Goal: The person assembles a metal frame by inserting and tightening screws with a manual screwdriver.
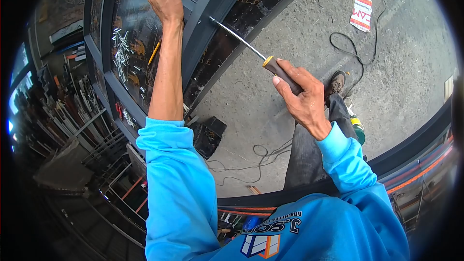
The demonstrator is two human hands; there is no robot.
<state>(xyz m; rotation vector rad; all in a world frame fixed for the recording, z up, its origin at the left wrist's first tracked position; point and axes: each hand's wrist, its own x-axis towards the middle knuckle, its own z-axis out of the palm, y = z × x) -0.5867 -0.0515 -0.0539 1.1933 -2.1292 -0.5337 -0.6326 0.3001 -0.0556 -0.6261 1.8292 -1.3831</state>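
My right hand [305,97] is wrapped round the dark grip of a screwdriver [284,73] with a yellow collar. The screwdriver's long metal shaft slants up and left, and its tip meets the side of a dark grey metal frame [198,25] at a small screw or hole. My left hand [166,4] rests on a bar of the same frame near the top, its fingers apart and partly bent. Below that hand, a yellow pencil [154,52] and a scatter of silver screws [121,50] lie on the dark printed board inside the frame.
A black cable [357,50] loops over the concrete floor near a red-and-white printed sheet [361,13]. A black case [209,136] stands below the frame. Long metal profiles [72,121] are stacked at the left. A green-and-yellow object [357,128] sits by my leg.
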